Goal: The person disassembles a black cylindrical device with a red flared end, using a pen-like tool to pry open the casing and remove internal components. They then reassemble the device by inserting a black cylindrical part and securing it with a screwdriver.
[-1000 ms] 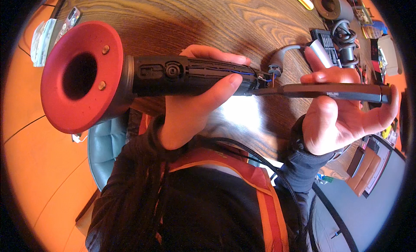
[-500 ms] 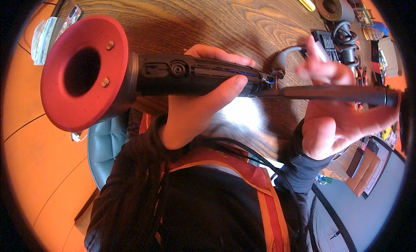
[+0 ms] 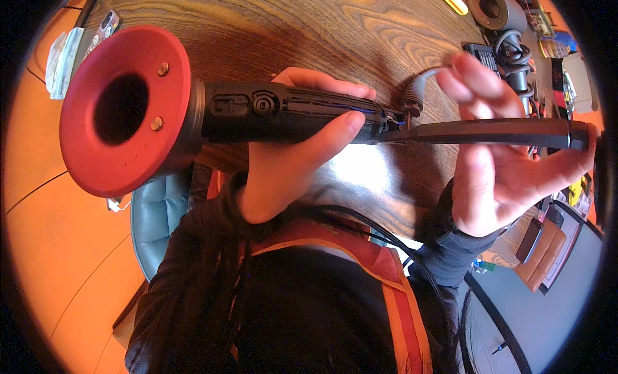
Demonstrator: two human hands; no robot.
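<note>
My left hand (image 3: 299, 139) wraps round the black handle of a hair dryer (image 3: 241, 107), thumb along its near side. Its wide red ring head (image 3: 170, 107) faces left and towards me. The handle's casing is off in part, and thin wires show at its right end, where a grey cord (image 3: 415, 94) with a ribbed sleeve comes out. My right hand (image 3: 508, 161) steadies a long dark screwdriver (image 3: 496, 132). Its slim tip meets the handle's right end. One finger presses the tool's rear end, the thumb touches its shaft from below, and the other fingers are raised and loosely bent.
Beneath my hands lies a wood-grain table (image 3: 290, 39). A grey cylindrical device (image 3: 496, 10) with coiled cord (image 3: 512, 52) stands at the far right among tools. A phone (image 3: 106, 26) and a clear bag (image 3: 63, 65) are far left. A teal chair (image 3: 158, 219) is at near left.
The fingers of my right hand have shifted and the thumb has risen to the screwdriver's shaft. The screwdriver has tilted slightly. My left hand and the hair dryer are nearly still.
</note>
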